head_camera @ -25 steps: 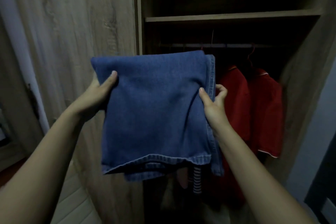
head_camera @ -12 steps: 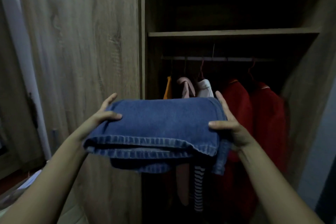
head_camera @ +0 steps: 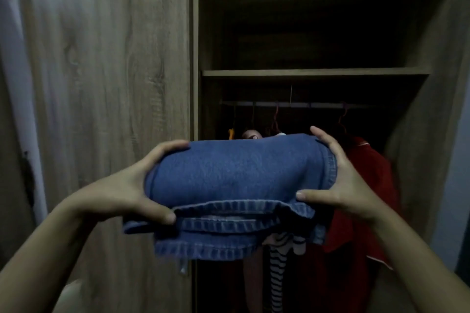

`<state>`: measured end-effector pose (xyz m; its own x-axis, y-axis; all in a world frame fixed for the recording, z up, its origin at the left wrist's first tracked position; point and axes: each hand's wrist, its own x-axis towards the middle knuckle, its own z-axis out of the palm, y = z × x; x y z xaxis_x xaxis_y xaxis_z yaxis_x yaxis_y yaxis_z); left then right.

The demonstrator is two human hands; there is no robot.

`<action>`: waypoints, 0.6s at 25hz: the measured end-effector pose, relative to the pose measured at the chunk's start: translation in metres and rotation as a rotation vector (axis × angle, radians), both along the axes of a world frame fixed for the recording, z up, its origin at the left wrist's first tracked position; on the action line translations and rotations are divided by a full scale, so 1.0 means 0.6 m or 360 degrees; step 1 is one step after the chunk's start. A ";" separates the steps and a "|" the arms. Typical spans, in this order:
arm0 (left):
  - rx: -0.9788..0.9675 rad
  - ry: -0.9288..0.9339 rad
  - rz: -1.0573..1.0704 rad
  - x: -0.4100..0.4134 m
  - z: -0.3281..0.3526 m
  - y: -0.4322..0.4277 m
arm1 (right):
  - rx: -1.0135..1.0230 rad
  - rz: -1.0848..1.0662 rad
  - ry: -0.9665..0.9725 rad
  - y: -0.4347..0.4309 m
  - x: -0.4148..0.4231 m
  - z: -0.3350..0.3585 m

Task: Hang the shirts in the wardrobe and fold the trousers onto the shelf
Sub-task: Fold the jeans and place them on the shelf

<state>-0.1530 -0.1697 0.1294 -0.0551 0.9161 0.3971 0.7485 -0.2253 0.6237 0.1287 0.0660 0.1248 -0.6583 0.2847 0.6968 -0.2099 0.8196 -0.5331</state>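
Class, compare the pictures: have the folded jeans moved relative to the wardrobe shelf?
Yes. The jeans tipped from hanging upright to lying level, then rose toward the shelf, still below it.

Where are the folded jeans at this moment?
In the head view, the folded jeans sit centre frame, held between the left hand and right hand, below the wardrobe shelf and in front of the hanging red shirts.

A pale grey-blue wall (head_camera: 455,173) stands at the right edge, and a narrow strip of wall (head_camera: 11,46) shows at the far left. In the lower left corner lies a pale rounded thing (head_camera: 68,295), too blurred to identify. A metal rail (head_camera: 318,104) runs across the dark inside, with thin hanger hooks (head_camera: 276,115) over it.
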 end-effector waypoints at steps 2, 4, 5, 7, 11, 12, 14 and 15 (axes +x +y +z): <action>0.0022 0.0318 0.0199 0.007 0.013 0.016 | 0.0096 -0.0148 -0.0043 0.009 0.007 0.020; 0.0357 0.0663 0.0463 0.007 0.031 0.045 | 0.0239 -0.0261 -0.0010 0.017 0.013 0.049; 0.0545 0.0750 0.0576 0.008 0.042 0.060 | 0.0334 -0.0348 0.0021 0.017 0.016 0.064; 0.0871 0.0780 0.0743 0.021 0.060 0.087 | 0.0533 -0.0494 0.0127 0.017 0.021 0.087; 0.1378 0.1007 0.0961 0.033 0.094 0.142 | 0.1087 -0.0856 0.0561 0.053 0.047 0.133; 0.1423 0.1051 0.1055 0.022 0.102 0.161 | 0.1249 -0.1000 0.0637 0.064 0.054 0.144; 0.1477 0.0958 0.1261 0.002 0.124 0.202 | 0.1622 -0.1380 0.0751 0.090 0.066 0.166; 0.1530 0.0935 0.1273 0.002 0.138 0.221 | 0.1787 -0.1519 0.0811 0.105 0.074 0.178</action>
<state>-0.1515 -0.0371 0.2125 -0.0371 0.0701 0.9969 0.9733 0.2287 0.0201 0.1728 0.1289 0.2317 -0.1804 -0.3563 0.9168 0.6406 0.6648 0.3844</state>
